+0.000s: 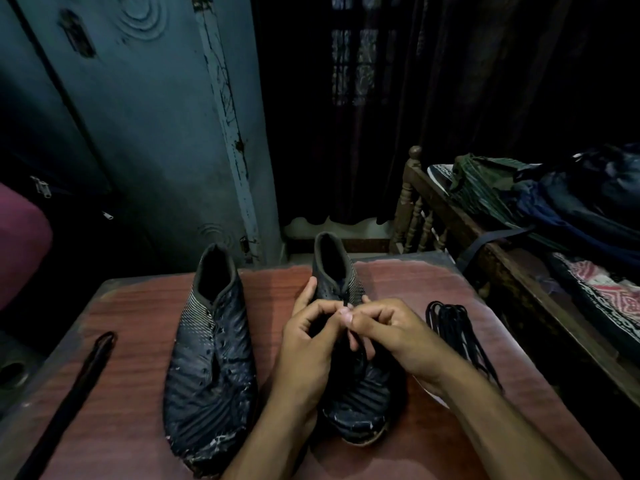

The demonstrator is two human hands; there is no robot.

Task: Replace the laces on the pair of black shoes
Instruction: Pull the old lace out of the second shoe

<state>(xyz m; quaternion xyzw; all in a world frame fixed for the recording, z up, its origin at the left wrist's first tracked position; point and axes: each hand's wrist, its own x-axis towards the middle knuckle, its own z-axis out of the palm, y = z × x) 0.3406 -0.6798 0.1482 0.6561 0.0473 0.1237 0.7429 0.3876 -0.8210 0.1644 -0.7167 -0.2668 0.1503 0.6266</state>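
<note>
Two worn black shoes stand on a reddish wooden table point(138, 323), toes toward me. The left shoe point(207, 358) has bare eyelets with no lace in them. The right shoe point(360, 393) lies under both my hands. My left hand point(308, 348) rests on the shoe's left side, with its fingers curled at the eyelets. My right hand point(388, 330) pinches a thin black lace point(346, 299) near the top eyelets, fingertips meeting those of the left hand. A bundle of black laces point(460, 330) lies on the table to the right. Another dark lace point(93, 358) lies stretched out at the left.
A blue-grey metal cupboard point(156, 133) stands behind the table. A wooden bed frame point(450, 220) piled with clothes and bags runs along the right side. A maroon seat point(17, 244) sits at far left. Dark curtains hang at the back.
</note>
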